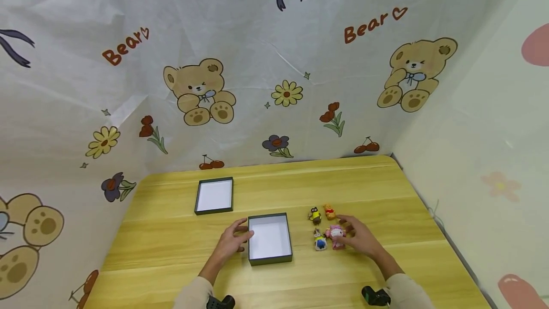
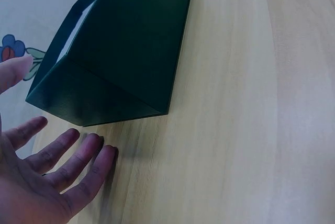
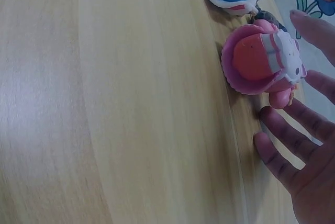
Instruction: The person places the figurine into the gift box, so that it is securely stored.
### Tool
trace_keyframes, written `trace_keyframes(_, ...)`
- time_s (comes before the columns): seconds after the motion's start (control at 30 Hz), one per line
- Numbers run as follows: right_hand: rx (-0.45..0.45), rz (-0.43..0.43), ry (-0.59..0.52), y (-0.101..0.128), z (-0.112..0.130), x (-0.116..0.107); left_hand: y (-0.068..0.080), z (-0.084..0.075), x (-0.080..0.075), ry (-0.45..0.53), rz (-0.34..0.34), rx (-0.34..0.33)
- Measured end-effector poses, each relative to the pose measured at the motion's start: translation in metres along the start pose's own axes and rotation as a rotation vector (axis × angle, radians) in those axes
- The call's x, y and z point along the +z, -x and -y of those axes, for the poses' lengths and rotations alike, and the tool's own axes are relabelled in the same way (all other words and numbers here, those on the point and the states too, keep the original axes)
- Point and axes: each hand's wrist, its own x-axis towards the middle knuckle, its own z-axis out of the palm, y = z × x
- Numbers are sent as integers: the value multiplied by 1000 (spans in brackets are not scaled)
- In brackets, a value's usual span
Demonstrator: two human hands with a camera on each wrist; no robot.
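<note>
A dark green box (image 1: pixel 269 240) with a white inside stands on the wooden table. At its left side is my left hand (image 1: pixel 233 241), fingers spread and holding nothing; the left wrist view shows the fingertips just short of the box wall (image 2: pixel 120 51). My right hand (image 1: pixel 359 236) hovers with spread fingers beside a pink figurine (image 3: pixel 261 62), thumb and fingers on either side of it without a visible grip. Close by are a figurine with a blue front (image 1: pixel 320 241), a yellow-and-dark figurine (image 1: pixel 315 215) and an orange bear figurine in red (image 1: pixel 330 211).
Farther back on the left lies a shallow dark-edged lid (image 1: pixel 214 195) with its white inside up. The wooden table (image 1: pixel 171 247) meets a bear-patterned wall covering (image 1: pixel 249 147) at the back and a pale wall (image 1: pixel 472 166) on the right.
</note>
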Motion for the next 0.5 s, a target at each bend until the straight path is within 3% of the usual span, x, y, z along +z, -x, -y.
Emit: trace_keyframes(0.5, -6, 27, -11, 0, -2, 5, -2, 6, 5, 45, 30, -46)
